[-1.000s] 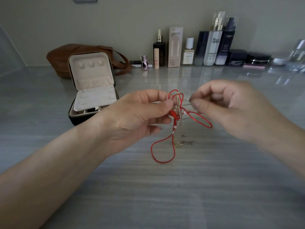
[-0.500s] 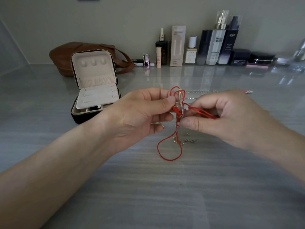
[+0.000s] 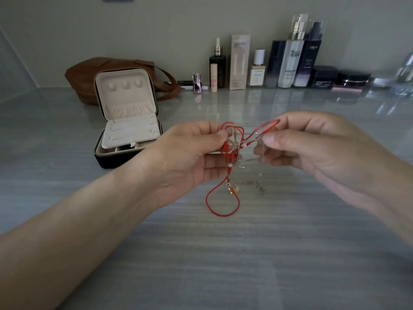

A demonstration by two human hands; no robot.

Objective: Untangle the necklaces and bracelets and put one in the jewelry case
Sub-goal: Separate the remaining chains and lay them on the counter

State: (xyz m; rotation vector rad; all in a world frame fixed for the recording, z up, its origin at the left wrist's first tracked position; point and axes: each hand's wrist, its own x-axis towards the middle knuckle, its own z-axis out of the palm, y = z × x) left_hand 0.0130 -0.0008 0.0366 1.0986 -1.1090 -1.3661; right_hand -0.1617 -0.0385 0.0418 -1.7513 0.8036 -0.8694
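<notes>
Teasing a jewelry tangle (image 3: 232, 151) apart above the table (image 3: 201, 253).
Both grips narrow: the left hand (image 3: 190, 157) pinches it, the right hand (image 3: 312, 148) a red loop (image 3: 269, 128); nothing looks freed, and the jewelry case (image 3: 116, 158) waits open.

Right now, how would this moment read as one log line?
stage: untangling | left hand: pinches tangle | right hand: pinches red cord | jewelry case: open, lid up

Bare countertop (image 3: 212, 260) lies open at 6 o'clock of the red cord bracelet (image 3: 229, 153). The open jewelry case (image 3: 127, 95) blocks 10, brown leather bag (image 3: 82, 77) behind it; cosmetic bottles (image 3: 290, 63) line 12 to 2.
</notes>
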